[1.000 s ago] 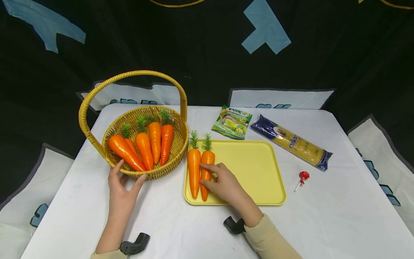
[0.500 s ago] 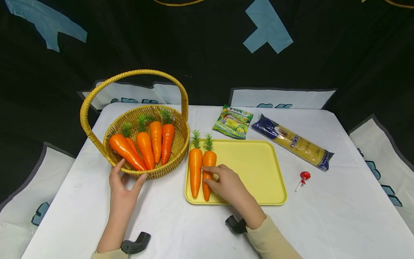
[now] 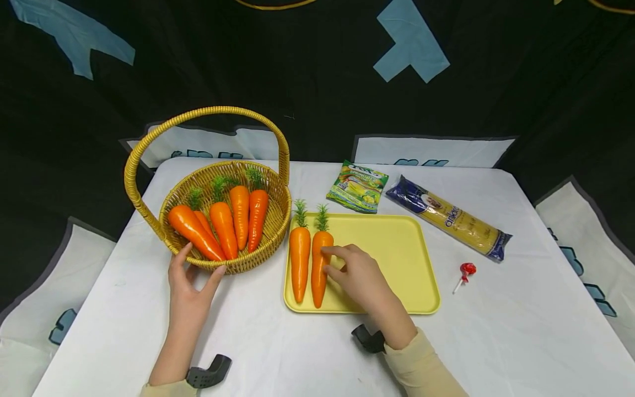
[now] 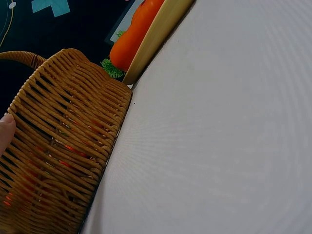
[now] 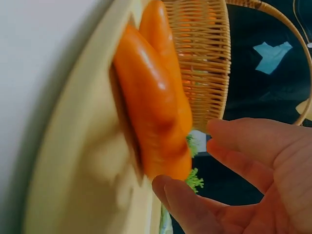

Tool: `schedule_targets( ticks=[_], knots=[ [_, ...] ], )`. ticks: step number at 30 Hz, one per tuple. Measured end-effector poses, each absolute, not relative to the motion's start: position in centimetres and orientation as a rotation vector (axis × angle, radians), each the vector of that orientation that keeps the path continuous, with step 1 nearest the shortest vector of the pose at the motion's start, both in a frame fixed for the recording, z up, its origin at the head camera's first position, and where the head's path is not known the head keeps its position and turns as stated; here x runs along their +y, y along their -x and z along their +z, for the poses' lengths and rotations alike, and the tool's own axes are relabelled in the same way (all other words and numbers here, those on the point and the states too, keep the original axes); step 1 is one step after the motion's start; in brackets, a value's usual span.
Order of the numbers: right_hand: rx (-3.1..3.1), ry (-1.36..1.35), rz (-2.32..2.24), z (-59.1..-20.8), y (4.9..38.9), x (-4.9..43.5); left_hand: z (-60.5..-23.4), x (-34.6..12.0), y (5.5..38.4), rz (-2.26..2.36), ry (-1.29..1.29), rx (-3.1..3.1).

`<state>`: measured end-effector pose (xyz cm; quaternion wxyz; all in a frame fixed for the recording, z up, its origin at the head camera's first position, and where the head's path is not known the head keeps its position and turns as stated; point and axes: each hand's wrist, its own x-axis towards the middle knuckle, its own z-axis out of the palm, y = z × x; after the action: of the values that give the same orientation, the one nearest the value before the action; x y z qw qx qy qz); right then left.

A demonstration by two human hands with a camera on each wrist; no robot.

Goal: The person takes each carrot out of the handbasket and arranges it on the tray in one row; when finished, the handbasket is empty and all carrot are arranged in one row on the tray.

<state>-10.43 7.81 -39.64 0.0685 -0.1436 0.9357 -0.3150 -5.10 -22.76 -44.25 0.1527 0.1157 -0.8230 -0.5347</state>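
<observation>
A yellow wicker basket (image 3: 278,231) holds several orange carrots (image 3: 223,229) with green tops. My left hand (image 3: 190,300) holds the basket at its near rim, thumb and fingers spread along it; the left wrist view shows the thumb (image 4: 6,130) at the rim. Two more carrots lie side by side on a yellow tray (image 3: 387,264), the left carrot (image 3: 299,264) and the right carrot (image 3: 319,270). Beside the right carrot is my right hand (image 3: 364,278), thumb and fingers parted; in the right wrist view the thumb tip (image 5: 165,187) overlaps that carrot's edge.
Behind the tray lie a green packet (image 3: 357,187) and a long pasta bag (image 3: 448,218). A red lollipop (image 3: 466,269) is to the tray's right. The basket's tall handle (image 3: 213,112) arches above it. A dark printed cloth (image 3: 317,82) hangs behind the white table.
My right hand has loosened from the right carrot and shifted a little right and up, fingers apart. The left hand stays at the basket rim.
</observation>
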Motion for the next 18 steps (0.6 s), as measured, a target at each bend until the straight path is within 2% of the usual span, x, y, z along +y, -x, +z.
schedule_targets(
  ticks=[7,18],
  knots=[
    [2.786,0.497,-1.025,-37.7,11.7,6.8,-44.3,-22.7,5.1,-1.539,-0.333,-2.349],
    [2.66,0.705,-1.167,-35.6,13.6,2.7,-44.2,-22.7,5.1,-1.536,-0.328,-2.352]
  ],
)
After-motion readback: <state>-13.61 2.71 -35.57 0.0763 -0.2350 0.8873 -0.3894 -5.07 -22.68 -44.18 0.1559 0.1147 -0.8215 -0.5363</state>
